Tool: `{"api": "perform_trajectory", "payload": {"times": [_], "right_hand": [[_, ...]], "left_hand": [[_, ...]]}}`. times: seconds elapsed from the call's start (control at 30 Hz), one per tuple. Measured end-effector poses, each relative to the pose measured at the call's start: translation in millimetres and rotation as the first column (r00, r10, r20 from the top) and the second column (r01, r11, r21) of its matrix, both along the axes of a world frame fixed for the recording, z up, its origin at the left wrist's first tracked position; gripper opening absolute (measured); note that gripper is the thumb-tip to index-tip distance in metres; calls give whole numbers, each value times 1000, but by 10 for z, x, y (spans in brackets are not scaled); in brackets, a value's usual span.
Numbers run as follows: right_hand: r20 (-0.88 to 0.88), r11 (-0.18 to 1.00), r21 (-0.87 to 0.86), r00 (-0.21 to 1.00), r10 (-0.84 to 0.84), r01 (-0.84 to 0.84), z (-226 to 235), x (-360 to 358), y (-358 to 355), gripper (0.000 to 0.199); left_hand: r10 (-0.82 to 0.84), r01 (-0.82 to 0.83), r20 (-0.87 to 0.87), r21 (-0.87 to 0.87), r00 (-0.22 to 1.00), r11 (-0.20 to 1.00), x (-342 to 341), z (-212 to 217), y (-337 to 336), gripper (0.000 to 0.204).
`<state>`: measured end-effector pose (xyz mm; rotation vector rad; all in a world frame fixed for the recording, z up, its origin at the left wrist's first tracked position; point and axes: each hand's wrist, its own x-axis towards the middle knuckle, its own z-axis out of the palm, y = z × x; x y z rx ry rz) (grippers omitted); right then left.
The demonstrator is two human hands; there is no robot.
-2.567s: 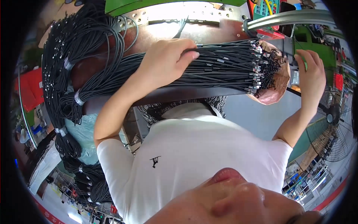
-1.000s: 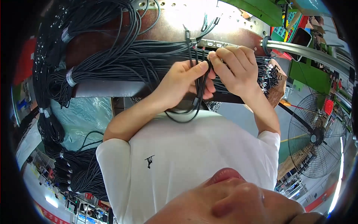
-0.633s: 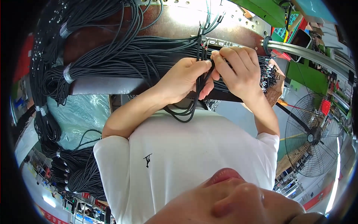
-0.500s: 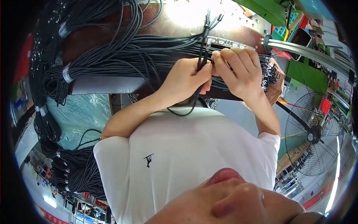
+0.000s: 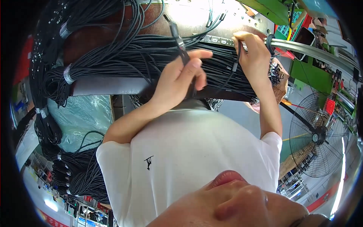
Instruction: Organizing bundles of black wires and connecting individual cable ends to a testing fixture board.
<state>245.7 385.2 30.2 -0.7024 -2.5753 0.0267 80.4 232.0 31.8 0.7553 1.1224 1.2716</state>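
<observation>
My left hand (image 5: 176,77) grips a dark, strip-like black cable (image 5: 174,30) with a silvery piece partway along it. It slants up to the left, slightly blurred, with my index finger stretched out to the right. My right hand (image 5: 255,56) is closed on a thin black cable (image 5: 239,49), which hangs from the fingers. Close below it a small grey-tipped cable end (image 5: 234,67) shows. Under both hands a thick bundle of black cables (image 5: 151,49) runs across the brown table (image 5: 85,47), bound at the left by a clear tie (image 5: 68,73).
A slotted metal strip (image 5: 213,39) lies behind the bundle. At the back a few cable ends (image 5: 222,17) rest on the bright tabletop. On the right are a metal rail (image 5: 314,48), a phone (image 5: 304,39) and a standing fan (image 5: 318,136). More tied cables (image 5: 81,172) hang at the left.
My hands have moved apart from their close position. The left has swung left with the dark cable, tilting it; the right has moved right and back with a thin cable.
</observation>
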Motion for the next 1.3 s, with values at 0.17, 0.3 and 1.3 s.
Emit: {"api": "perform_trajectory", "payload": {"times": [0.17, 0.3, 1.3], "right_hand": [[-170, 836, -544, 985, -22, -75, -159, -204, -55, 15], [-60, 873, -488, 998, -10, -20, -102, -250, -46, 15], [-110, 854, -520, 993, -39, -24, -264, 51, 88, 8]], "left_hand": [[-9, 96, 431, -180, 902, 979, 65, 84, 95, 38], [-20, 141, 480, -217, 877, 966, 69, 108, 122, 44], [-72, 83, 82, -137, 994, 987, 77, -12, 329, 40]]}}
